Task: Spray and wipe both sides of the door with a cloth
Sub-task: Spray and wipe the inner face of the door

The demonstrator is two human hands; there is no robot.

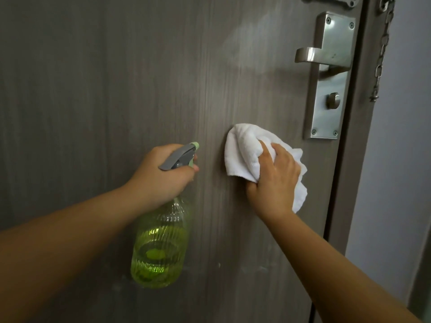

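**Cloth on the door below the handle, spray bottle held beside it**

The door (105, 89) fills almost the whole view, a grey-brown surface with a vertical wood grain. Its free edge runs down the right side, just right of the metal lock plate (327, 89). Right of this edge stand the door frame (354, 159) and then a pale wall (401, 136). A chain (382, 50) hangs along the frame, right of the plate. The handle (307, 54) sticks out from the plate to the left, and a small round knob (333, 100) sits lower on the plate. To the left of the plate the door surface is wide and flat, with nothing mounted on it. Some pale smears show on the door far below the plate, near the bottom of the bottle.

The right hand (272, 178) is below and to the left of the plate. Its fingers are curled around a bunched white cloth (242, 152) and press it against the door. Part of the cloth hangs out on the right side of the hand, close to the door edge.

The left hand (161, 176) is further left of the plate, well apart from the cloth. It grips the neck of a spray bottle (161, 248), with the fingers closed around it under the grey and green spray head (179, 157). The nozzle points toward the door. The bottle is clear, ribbed and hangs below the hand, with green liquid in its lower part. I cannot tell if the bottle touches the door.
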